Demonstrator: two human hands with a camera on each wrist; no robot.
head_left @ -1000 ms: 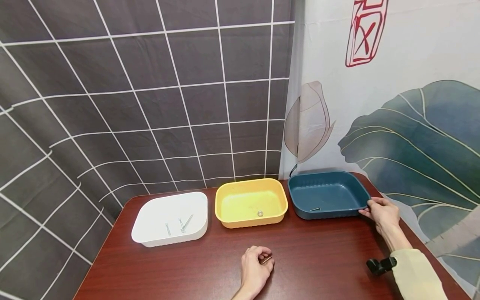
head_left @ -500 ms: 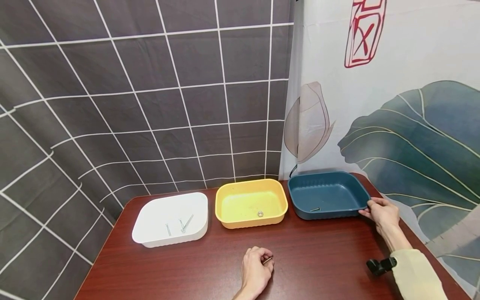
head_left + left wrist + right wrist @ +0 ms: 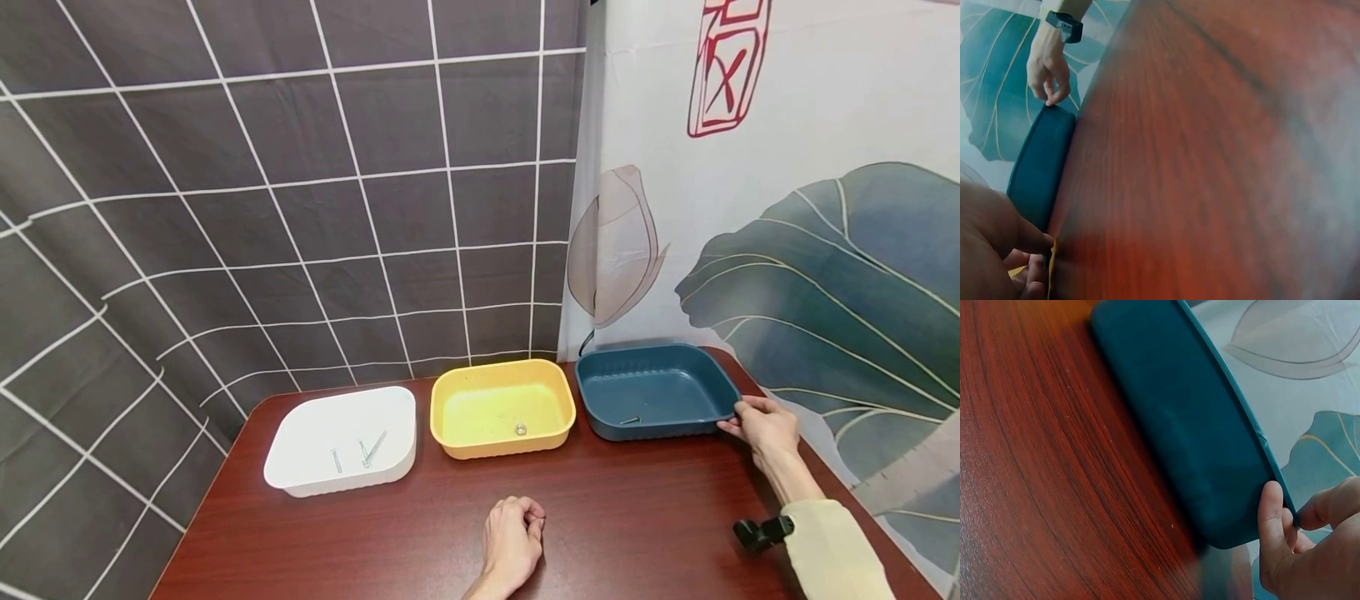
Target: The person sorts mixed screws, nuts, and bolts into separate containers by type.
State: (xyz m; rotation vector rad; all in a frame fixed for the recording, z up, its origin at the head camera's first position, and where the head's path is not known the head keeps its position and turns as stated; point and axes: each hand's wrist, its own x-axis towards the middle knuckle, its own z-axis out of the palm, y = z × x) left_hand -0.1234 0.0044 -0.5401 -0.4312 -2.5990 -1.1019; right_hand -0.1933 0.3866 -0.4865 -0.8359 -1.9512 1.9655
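Note:
My left hand is over the front middle of the table with its fingers curled. A thin metal screw showed between thumb and fingers in the earlier frames; the fingers now hide it in the head view. My right hand pinches the near right corner of the dark blue tray, thumb and fingers on either side of the rim. A small dark screw lies in this tray. In the left wrist view, the curled fingers overlap a strip of yellow.
A yellow tray with a small metal nut stands at the back middle. To its left is a white tray holding several screws. All stand on a red-brown wooden table, against a grey grid curtain.
The left hand has turned slightly, so the screw between its fingers no longer shows in the head view. The right hand stays on the blue tray's corner.

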